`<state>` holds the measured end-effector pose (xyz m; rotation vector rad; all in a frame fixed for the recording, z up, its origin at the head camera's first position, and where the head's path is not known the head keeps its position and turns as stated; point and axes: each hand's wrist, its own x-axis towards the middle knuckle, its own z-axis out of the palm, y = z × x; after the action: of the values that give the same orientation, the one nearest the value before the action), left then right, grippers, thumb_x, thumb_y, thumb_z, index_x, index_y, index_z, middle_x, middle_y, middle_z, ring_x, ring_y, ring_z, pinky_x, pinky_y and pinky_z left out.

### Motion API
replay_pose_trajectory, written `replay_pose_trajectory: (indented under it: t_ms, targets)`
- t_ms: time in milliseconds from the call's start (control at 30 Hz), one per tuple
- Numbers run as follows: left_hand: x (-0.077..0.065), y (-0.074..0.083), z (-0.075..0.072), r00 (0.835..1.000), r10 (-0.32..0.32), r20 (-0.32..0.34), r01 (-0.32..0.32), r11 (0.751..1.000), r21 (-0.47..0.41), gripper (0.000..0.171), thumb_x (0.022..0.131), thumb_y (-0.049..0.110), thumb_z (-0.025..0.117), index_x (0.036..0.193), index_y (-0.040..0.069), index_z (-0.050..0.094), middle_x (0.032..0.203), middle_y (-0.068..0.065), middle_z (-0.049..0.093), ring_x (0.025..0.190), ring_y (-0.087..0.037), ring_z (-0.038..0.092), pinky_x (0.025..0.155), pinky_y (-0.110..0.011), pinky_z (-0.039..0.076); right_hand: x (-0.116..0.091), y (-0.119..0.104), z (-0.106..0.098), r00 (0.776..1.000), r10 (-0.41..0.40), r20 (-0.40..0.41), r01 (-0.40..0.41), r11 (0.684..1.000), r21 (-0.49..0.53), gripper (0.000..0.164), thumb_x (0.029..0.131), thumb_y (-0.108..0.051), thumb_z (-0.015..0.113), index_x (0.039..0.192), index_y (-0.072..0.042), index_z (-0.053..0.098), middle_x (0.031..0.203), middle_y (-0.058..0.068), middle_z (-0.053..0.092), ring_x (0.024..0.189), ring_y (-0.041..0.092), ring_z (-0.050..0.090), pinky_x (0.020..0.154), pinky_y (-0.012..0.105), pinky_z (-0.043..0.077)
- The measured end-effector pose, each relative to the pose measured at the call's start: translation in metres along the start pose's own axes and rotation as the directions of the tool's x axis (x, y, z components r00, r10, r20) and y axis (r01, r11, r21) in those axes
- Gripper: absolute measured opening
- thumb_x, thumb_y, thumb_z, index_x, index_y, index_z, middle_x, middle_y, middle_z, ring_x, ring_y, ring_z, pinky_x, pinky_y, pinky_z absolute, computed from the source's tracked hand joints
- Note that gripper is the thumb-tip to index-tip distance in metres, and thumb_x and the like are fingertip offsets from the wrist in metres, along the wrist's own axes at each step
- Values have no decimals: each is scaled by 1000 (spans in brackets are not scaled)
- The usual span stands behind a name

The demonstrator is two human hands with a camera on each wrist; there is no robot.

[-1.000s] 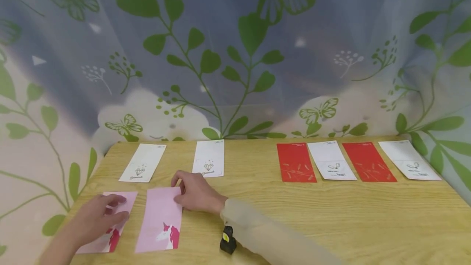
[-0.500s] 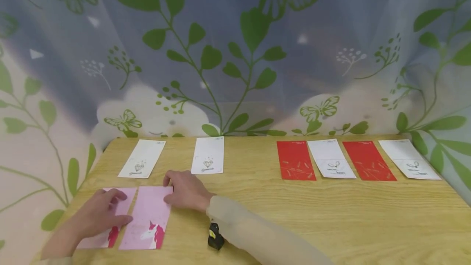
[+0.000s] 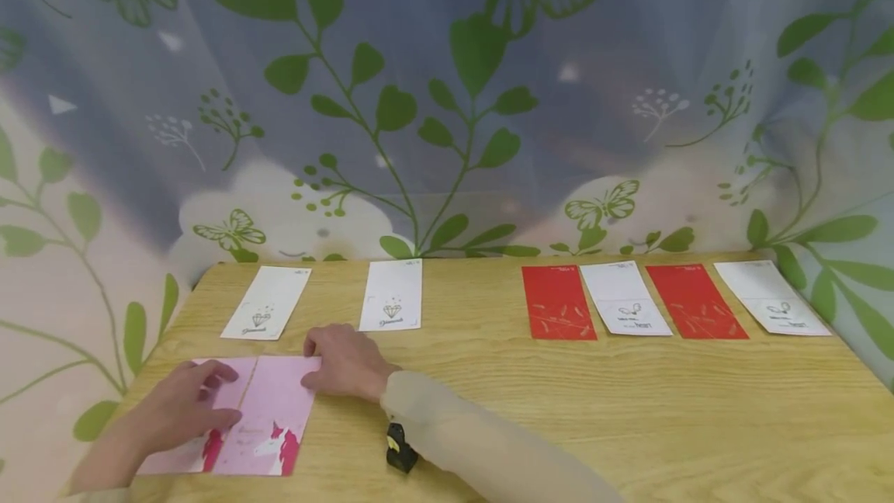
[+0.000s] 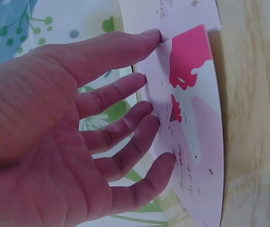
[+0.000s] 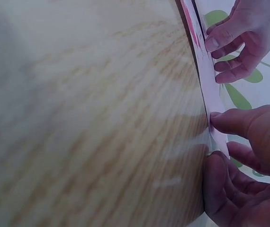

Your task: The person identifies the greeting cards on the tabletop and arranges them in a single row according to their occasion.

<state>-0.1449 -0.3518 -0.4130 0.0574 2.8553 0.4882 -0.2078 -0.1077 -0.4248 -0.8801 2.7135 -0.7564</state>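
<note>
Two pink cards with a unicorn print lie side by side at the table's front left. My left hand rests fingertips on the left pink card, fingers spread and slightly bent. In the left wrist view, that card bows a little, and the thumb tip reaches the seam between both cards. My right hand pinches the far right corner of the right pink card, thumb on its side edge. The right wrist view shows this thumb and index finger around the corner.
Behind them lie two white diamond-print cards, one at left and one nearer the middle. At the back right, a red card, a white card, another red card and another white card form a row. A patterned curtain hangs behind.
My right hand has slid the right pink card leftward, closing most of the gap to the left pink card. My left hand has stayed on its card.
</note>
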Motion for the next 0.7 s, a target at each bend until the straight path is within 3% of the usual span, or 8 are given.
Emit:
replay_pose_trajectory:
  t_ms: [367, 700]
  targets:
    - [1, 1, -1, 1000, -7, 11, 7, 1000, -12, 54, 80, 30, 86, 121, 2, 65, 112, -16, 64, 101, -33, 64, 88, -55, 54, 1, 1, -1, 1000, -15, 8, 16, 997, -79, 25, 85, -35, 79, 105, -21, 73, 106, -8, 63, 93, 3, 53, 67, 21, 44]
    - [-3, -3, 0, 1000, -2, -8, 2, 1000, 0, 56, 81, 34, 86, 123, 3, 65, 112, -15, 64, 100, -32, 62, 86, -54, 53, 0, 2, -1, 999, -25, 32, 28, 993, -111, 29, 88, -38, 76, 113, -23, 75, 105, -9, 61, 88, 2, 50, 63, 20, 41]
